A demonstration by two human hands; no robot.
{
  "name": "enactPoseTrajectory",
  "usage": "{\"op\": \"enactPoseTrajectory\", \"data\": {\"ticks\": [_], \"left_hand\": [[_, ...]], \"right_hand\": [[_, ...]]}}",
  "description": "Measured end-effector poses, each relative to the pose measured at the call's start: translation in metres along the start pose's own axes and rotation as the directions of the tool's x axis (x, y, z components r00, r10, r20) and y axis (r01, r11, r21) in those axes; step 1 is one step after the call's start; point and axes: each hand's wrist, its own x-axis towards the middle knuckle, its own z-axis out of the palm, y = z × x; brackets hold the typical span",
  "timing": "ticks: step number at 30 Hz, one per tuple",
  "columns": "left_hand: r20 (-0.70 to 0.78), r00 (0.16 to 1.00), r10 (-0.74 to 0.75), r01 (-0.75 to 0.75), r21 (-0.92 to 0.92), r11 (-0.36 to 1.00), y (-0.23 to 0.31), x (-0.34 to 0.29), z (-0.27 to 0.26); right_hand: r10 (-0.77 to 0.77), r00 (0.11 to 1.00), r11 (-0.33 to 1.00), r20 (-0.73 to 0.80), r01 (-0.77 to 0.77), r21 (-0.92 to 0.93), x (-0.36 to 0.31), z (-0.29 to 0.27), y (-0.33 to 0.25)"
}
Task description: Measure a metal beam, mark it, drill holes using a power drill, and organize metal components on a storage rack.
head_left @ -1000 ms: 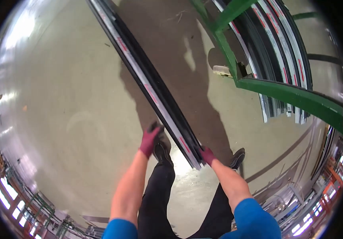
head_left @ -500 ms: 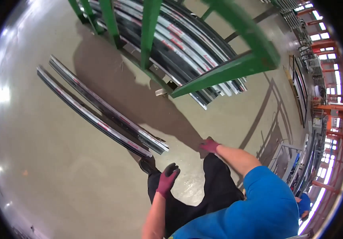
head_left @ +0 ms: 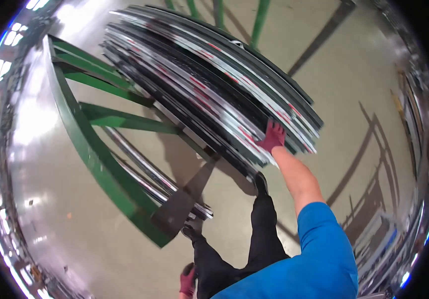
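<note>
My right hand (head_left: 273, 137), in a dark red glove, reaches forward to the near end of a stack of long metal profiles (head_left: 214, 102). Its fingers are spread over the profiles, with the thumb out to the left. The profiles are black, grey and silver, several with red-printed film strips. Low beside my left thigh hangs my left hand (head_left: 188, 280), also gloved, away from the stack. Its fingers are too small and partly hidden to read.
A green metal rack frame (head_left: 87, 149) stands left of the stack, its long beam running toward my feet. Behind it two more profiles (head_left: 147, 167) lie on the floor. At the lower right are pale metal frames (head_left: 376, 234); long pieces lean at the far right.
My view has turned and I stand closer to the stack. My right hand has moved from beside my leg onto the profiles; my left hand has dropped back beside my thigh.
</note>
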Motion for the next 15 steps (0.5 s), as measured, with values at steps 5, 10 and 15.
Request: {"op": "enactPoseTrajectory", "data": {"ticks": [5,10,15], "left_hand": [[0.224,0.973,0.053,-0.117,0.282,0.952,0.037,-0.047,0.202],[0.466,0.871,0.157,-0.326,0.307,0.894,0.132,-0.052,0.337],[0.423,0.826,0.372,-0.45,0.1,0.887,0.166,-0.034,0.374]], "right_hand": [[-0.12,0.979,0.992,0.165,0.112,0.053,0.028,-0.01,0.011],[-0.135,0.964,0.991,0.227,0.128,0.047,0.031,-0.04,0.028],[-0.388,0.85,0.866,0.356,0.204,0.457,-0.008,-0.12,0.035]]}}
